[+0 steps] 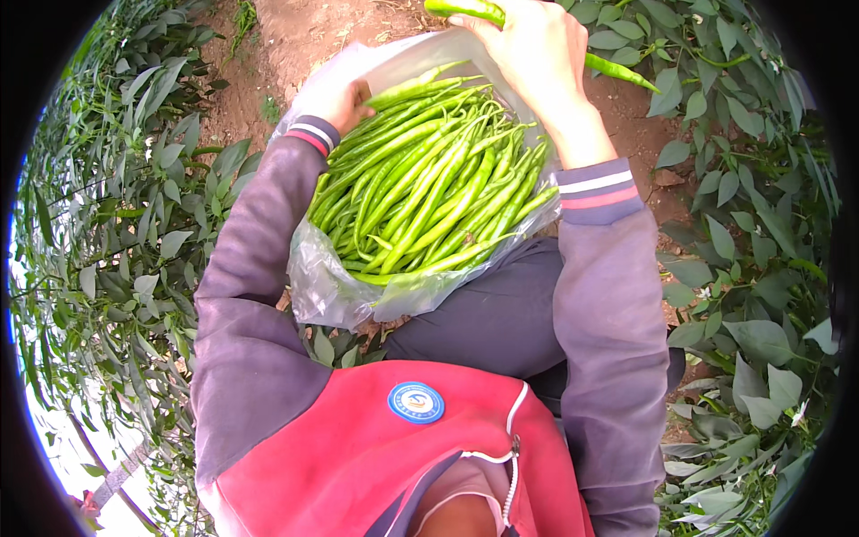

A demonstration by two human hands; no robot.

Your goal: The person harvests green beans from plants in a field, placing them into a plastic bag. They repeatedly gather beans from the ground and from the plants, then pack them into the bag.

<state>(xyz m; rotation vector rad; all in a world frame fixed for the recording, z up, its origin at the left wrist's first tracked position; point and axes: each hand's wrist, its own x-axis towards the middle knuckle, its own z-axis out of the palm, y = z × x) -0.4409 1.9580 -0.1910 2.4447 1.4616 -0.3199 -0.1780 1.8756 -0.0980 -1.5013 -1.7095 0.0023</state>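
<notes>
A clear plastic bag (329, 285) full of long green chili peppers (429, 188) sits in front of me, its lower side against my dark-trousered leg. At the bag's left rim, my left hand (345, 107) has its fingers curled over the edge, their tips against the pepper ends. My right hand (540, 57) is raised over the upper right rim and closed around green chili peppers (621, 71). Ends stick out on both sides of that fist; whether they belong to one pepper or two is hidden by the hand.
Leafy pepper plants (168, 168) crowd the left side, and more pepper plants (758, 255) with small white flowers stand on the right. Bare reddish soil (295, 33) runs between the rows. My legs (476, 309) are bent close behind the bag.
</notes>
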